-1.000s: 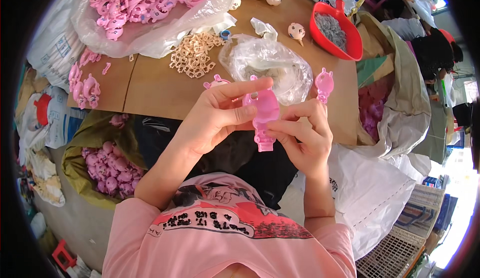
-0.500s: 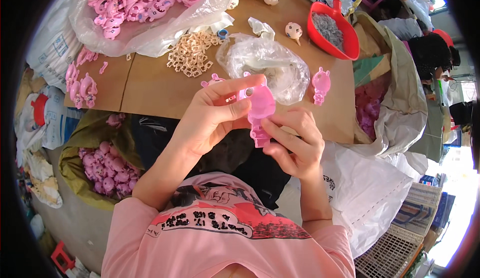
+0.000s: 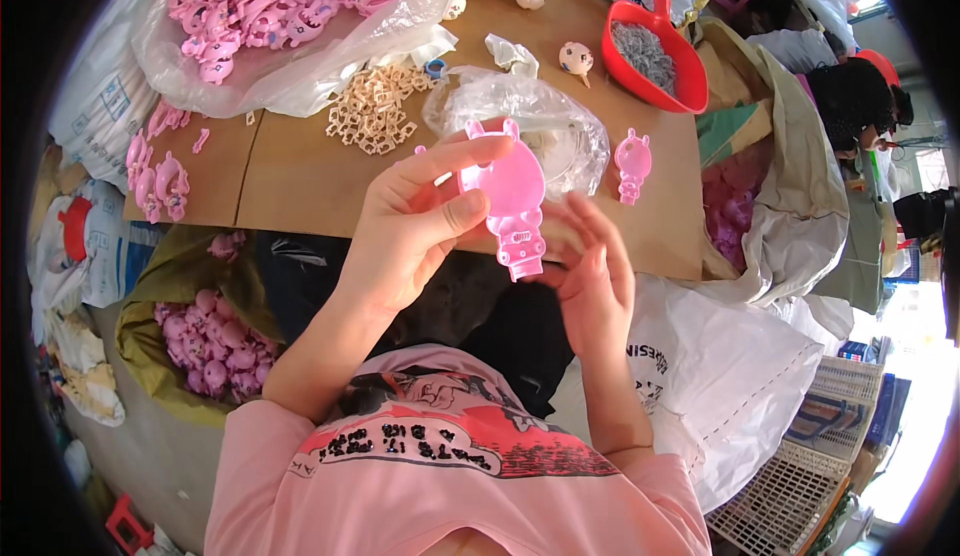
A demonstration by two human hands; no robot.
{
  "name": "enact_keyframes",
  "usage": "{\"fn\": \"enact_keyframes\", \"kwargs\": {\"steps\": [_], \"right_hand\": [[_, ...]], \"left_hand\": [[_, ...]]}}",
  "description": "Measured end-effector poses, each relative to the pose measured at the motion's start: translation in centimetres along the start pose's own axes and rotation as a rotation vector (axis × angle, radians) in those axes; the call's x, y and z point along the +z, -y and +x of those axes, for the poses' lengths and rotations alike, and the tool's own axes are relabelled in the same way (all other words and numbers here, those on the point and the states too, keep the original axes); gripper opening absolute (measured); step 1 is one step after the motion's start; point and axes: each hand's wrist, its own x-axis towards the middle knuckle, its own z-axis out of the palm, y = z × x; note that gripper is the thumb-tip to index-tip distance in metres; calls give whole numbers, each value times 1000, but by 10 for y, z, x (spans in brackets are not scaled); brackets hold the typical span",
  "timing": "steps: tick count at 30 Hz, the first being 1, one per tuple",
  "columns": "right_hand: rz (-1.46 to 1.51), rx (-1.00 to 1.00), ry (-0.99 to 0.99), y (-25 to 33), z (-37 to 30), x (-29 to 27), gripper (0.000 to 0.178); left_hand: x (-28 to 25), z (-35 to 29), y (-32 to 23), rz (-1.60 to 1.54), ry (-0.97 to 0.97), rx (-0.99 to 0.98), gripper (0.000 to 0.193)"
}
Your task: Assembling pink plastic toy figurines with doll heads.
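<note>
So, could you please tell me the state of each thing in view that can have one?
Left hand: closed on the pink shell
Pink shell: held up, ears toward the table's far side
Right hand: loosely open; contact with shell unclear
Large plastic bag: open, pink parts inside
Small clear bag: crumpled
Red pan: holding grey pieces
Beige parts: heaped loose
Olive sack: open, pink pieces inside

Held shell (image 3: 516,188) – smth, glossy plast.
</note>
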Motion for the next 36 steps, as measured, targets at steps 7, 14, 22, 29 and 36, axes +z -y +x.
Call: {"fn": "enact_keyframes", "kwargs": {"steps": [7,14,22,29,36], "right_hand": [[899,540,203,-25,-10,-2,46],[468,261,-67,-23,4,-23,30],[288,215,-212,-38,23,-42,20],[308,180,-179,-41,27,-32,23],[286,277,-247,-34,27,-26,35]], "left_hand": [[-4,-2,6,408,128,247,41],[-31,-7,-19,612,45,236,65],[-106,1,-35,1292,164,88,94],[-120,22,-10,1084,232,30,105],[-122,23,-8,1022,165,5,101]]}}
